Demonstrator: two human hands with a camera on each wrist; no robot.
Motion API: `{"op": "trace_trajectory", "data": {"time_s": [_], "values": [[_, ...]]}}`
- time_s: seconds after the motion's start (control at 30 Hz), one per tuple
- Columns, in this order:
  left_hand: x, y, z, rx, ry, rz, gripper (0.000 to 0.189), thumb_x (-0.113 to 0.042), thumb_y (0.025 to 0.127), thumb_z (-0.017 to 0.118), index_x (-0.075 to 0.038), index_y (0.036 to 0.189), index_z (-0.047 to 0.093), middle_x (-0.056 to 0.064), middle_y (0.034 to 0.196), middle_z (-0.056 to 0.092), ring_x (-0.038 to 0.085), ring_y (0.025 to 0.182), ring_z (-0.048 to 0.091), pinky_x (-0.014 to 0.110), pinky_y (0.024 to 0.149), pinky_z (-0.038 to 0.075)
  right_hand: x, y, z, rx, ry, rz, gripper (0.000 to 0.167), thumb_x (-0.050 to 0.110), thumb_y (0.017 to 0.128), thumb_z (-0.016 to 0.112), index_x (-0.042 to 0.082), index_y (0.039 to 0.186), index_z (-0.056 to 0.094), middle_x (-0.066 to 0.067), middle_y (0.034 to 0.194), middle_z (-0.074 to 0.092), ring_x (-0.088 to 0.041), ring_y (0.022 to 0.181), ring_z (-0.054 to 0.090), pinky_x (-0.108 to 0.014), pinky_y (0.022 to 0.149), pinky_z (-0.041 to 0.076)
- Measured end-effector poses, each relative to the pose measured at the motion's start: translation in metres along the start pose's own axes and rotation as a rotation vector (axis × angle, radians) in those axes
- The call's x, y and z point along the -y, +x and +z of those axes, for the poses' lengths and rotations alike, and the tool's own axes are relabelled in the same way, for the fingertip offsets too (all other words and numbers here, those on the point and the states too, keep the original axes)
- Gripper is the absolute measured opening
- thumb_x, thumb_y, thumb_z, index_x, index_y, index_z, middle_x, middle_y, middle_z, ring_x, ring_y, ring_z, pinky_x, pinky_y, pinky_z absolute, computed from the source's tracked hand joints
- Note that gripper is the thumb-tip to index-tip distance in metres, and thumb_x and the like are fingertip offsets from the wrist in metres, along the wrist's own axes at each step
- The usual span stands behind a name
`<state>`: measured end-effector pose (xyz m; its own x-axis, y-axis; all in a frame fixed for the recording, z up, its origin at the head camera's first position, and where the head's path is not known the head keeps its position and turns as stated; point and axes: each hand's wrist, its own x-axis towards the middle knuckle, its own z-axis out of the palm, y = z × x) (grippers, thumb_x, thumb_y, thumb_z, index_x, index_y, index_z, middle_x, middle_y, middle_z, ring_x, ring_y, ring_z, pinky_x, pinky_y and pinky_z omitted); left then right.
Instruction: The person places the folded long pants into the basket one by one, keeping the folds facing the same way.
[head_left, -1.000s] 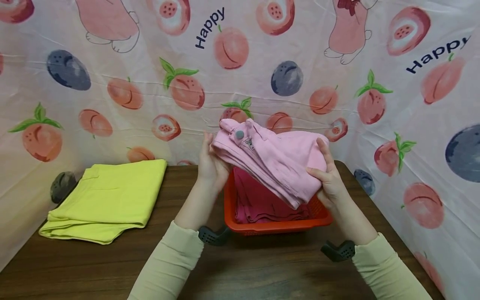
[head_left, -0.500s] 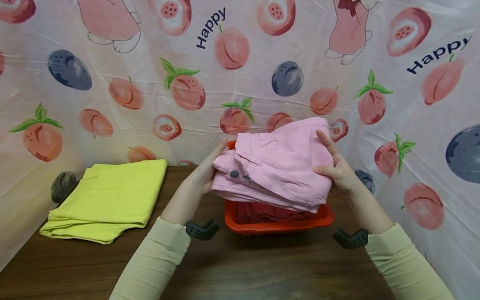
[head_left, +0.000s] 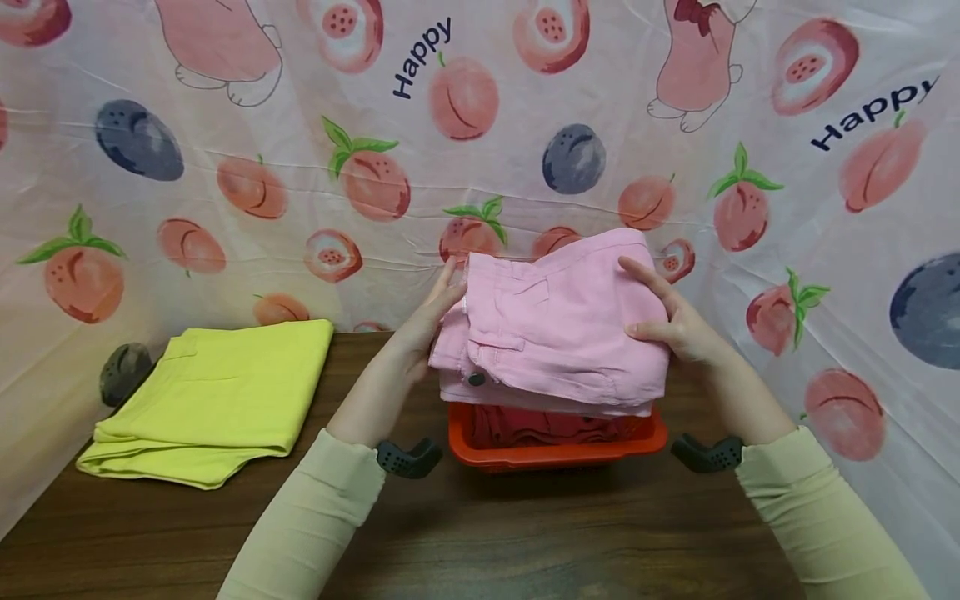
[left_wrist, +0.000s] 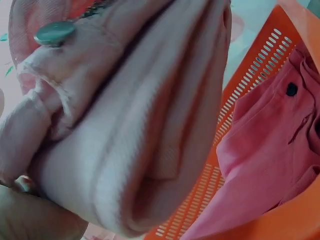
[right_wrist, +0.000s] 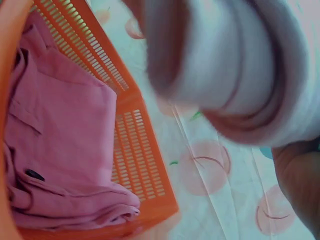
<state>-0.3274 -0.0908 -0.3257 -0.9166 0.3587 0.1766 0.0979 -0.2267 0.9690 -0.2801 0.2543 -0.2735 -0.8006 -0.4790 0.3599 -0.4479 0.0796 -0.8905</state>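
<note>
Folded light-pink pants (head_left: 562,325) are held up between both hands, over an orange-red plastic basket (head_left: 555,456). My left hand (head_left: 423,325) grips their left end, thumb on top, near the waistband with its metal button (left_wrist: 55,33). At the other end my right hand (head_left: 678,325) pinches the fold, thumb and forefinger on the front and the other fingers hidden behind. Inside the basket lie folded darker-pink pants (right_wrist: 70,120) with a dark button, which both wrist views show below the raised bundle.
Folded yellow pants (head_left: 217,392) lie on the brown wooden table (head_left: 375,533) at the left. A fruit-print cloth (head_left: 510,167) hangs behind the table and along its sides. Dark wrist devices (head_left: 408,458) sit by both sleeve cuffs.
The light-pink pants have turned from a tilt, left end high, to nearly level, with their upper face now toward the head view. Both hands stay on them; the basket and yellow pants have not moved.
</note>
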Motion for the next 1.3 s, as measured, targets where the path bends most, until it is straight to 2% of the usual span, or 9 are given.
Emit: {"op": "trace_trajectory", "data": {"time_s": [0.1,0.23,0.37,0.5,0.6,0.73,0.87,1.1,1.3], "values": [[-0.022,-0.022,0.021,-0.035,-0.087,-0.105,0.084,-0.024,0.090,0.064,-0.051,0.149,0.011,-0.001,0.157,0.006,0.026,0.133,0.028,0.043,0.104,0.033,0.001,0.005,-0.003,0.016,-0.037,0.005,0.079,-0.013,0.080,0.055,0.026,0.147,0.040,-0.005,0.152,0.023,-0.019,0.134,0.014,-0.030,0.103,0.017],[-0.037,-0.033,0.036,-0.042,-0.055,-0.116,0.100,0.004,0.086,0.061,-0.050,0.150,0.006,0.003,0.157,0.007,0.027,0.127,0.035,0.034,0.088,0.048,0.002,0.008,-0.005,0.022,0.006,0.052,0.077,-0.013,0.081,0.055,0.028,0.146,0.043,-0.006,0.153,0.020,-0.019,0.134,0.013,-0.030,0.102,0.019],[-0.033,-0.033,0.035,0.013,0.051,-0.037,0.104,0.012,0.081,0.059,-0.051,0.149,0.013,-0.002,0.156,0.010,0.023,0.128,0.032,0.032,0.092,0.044,0.002,0.008,-0.005,0.010,0.047,0.122,0.076,-0.012,0.084,0.055,0.031,0.145,0.043,-0.007,0.154,0.014,-0.022,0.132,0.014,-0.034,0.101,0.020],[-0.029,-0.033,0.034,0.049,0.160,0.067,0.096,0.013,0.078,0.057,-0.040,0.151,0.024,-0.006,0.157,0.012,0.013,0.132,0.023,0.033,0.099,0.034,0.001,0.008,-0.004,-0.028,0.063,0.189,0.074,-0.009,0.087,0.055,0.030,0.148,0.038,-0.006,0.156,0.011,-0.025,0.134,0.013,-0.045,0.106,0.014],[-0.028,-0.035,0.036,0.063,0.156,0.111,0.092,0.013,0.079,0.055,-0.034,0.152,0.025,-0.008,0.157,0.011,0.011,0.135,0.020,0.032,0.100,0.032,0.001,0.007,-0.003,-0.065,0.075,0.234,0.073,-0.005,0.090,0.055,0.028,0.151,0.033,-0.005,0.157,0.010,-0.025,0.134,0.012,-0.048,0.107,0.011],[-0.029,-0.037,0.041,0.070,0.068,0.149,0.098,0.014,0.082,0.052,-0.041,0.153,0.012,-0.008,0.158,0.005,0.014,0.136,0.020,0.030,0.099,0.036,0.000,0.006,-0.002,-0.107,0.148,0.314,0.070,0.001,0.093,0.054,0.027,0.152,0.027,-0.006,0.154,0.012,-0.025,0.130,0.021,-0.036,0.103,0.029],[-0.032,-0.039,0.047,0.085,-0.083,0.191,0.098,0.016,0.086,0.047,-0.043,0.152,0.005,-0.004,0.157,0.006,0.019,0.130,0.028,0.028,0.093,0.043,-0.003,0.007,0.000,-0.154,0.225,0.408,0.068,0.005,0.096,0.054,0.026,0.153,0.023,-0.013,0.150,0.018,-0.023,0.119,0.037,-0.025,0.086,0.046],[-0.036,-0.041,0.060,0.050,-0.306,0.223,0.094,0.018,0.089,0.039,-0.046,0.151,0.010,-0.006,0.155,0.010,0.023,0.124,0.033,0.027,0.081,0.050,-0.014,0.007,0.007,-0.160,0.287,0.562,0.068,0.015,0.099,0.052,0.024,0.155,0.013,-0.020,0.146,0.022,-0.019,0.104,0.051,-0.027,0.081,0.050],[-0.045,-0.037,0.074,-0.008,-0.392,0.288,0.097,0.020,0.087,0.040,-0.045,0.151,0.010,-0.011,0.156,0.009,0.020,0.129,0.028,0.025,0.081,0.049,-0.026,0.002,0.019,-0.143,0.395,0.565,0.060,0.018,0.104,0.040,0.015,0.155,0.009,-0.014,0.138,0.033,-0.012,0.101,0.056,-0.027,0.083,0.049]]}}
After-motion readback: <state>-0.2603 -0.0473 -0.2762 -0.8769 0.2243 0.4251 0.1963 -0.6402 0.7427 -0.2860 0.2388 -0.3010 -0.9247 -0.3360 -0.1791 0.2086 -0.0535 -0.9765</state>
